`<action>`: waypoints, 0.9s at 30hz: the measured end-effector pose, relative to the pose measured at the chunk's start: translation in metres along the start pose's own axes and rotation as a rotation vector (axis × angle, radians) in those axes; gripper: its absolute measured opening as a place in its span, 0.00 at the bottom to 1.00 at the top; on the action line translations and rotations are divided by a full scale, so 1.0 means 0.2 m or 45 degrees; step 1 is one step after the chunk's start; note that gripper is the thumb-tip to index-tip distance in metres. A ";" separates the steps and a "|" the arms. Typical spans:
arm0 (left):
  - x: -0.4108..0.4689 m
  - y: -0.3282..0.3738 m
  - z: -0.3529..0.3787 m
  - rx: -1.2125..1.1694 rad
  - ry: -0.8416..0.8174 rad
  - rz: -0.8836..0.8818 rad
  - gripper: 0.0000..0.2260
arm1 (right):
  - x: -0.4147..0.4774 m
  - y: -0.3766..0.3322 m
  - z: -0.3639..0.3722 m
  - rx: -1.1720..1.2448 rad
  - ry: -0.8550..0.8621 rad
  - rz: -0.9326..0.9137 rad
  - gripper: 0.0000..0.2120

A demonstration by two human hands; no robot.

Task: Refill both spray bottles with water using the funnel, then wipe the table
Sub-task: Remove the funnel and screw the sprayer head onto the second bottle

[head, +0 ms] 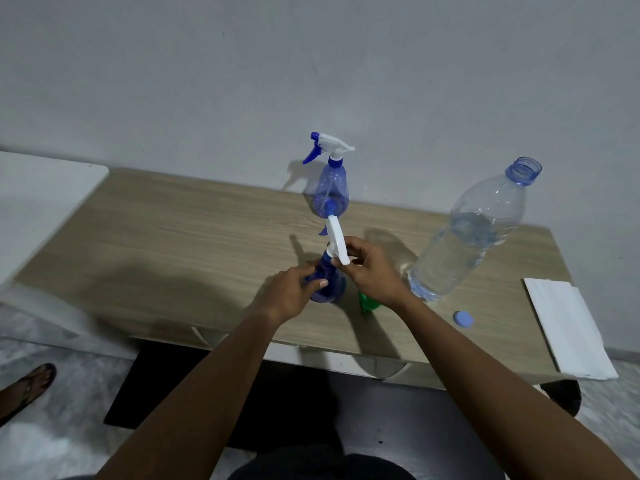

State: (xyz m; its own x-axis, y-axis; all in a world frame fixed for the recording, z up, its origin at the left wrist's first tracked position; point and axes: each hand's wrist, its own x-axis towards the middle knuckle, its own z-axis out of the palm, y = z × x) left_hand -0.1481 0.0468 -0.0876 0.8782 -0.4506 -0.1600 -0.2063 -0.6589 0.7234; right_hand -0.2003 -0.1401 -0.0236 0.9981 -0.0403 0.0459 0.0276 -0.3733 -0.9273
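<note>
— What do we record for the hands?

— Both forearms reach forward from the lower edge and converge over the counter [173, 237]. We find the left hand [294, 289] with its wrist straight, fingers and thumb curled round the blue body of the near spray bottle [329, 289], which stands upright on the counter. The right hand [370, 271] sits slightly higher, wrist bent inward, thumb and fingertips pinching the rear of that bottle's white spray head [336, 242]. The nozzle points away from us.

— Is the head seated on the neck?

— We cannot tell; the fingers cover the joint.

— And the other items?

— The far spray bottle [331, 188] stands upright straight beyond the hands, head fitted, apart from them. The green funnel [366, 301] shows only in part, below the right wrist, just beside the held bottle. To the right of the right hand stands the water bottle [467, 237], uncapped and partly filled. Its blue cap [463, 319] lies on the counter, nearer us than the bottle's base. Further right lies a folded white cloth [568, 327], well apart from both hands.
</note>
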 end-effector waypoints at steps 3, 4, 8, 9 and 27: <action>0.00 0.01 0.00 -0.003 0.019 0.005 0.14 | 0.00 0.00 0.00 -0.003 -0.008 -0.026 0.17; 0.00 0.02 0.00 0.000 0.023 0.006 0.14 | -0.01 0.00 0.00 0.002 -0.017 -0.029 0.16; -0.01 0.02 0.00 0.002 0.034 -0.012 0.13 | -0.01 0.00 0.00 -0.005 -0.033 -0.081 0.13; 0.00 0.02 0.00 0.001 0.025 -0.016 0.13 | -0.01 0.01 0.00 -0.031 -0.037 -0.088 0.13; -0.02 0.04 -0.02 0.000 0.043 -0.010 0.17 | 0.02 0.09 0.02 -0.254 -0.026 -0.081 0.14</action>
State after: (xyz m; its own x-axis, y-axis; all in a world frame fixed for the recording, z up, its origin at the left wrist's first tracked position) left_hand -0.1521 0.0453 -0.0783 0.8938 -0.4251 -0.1428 -0.1996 -0.6623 0.7222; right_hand -0.1955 -0.1436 -0.0406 0.9957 0.0074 0.0922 0.0810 -0.5506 -0.8308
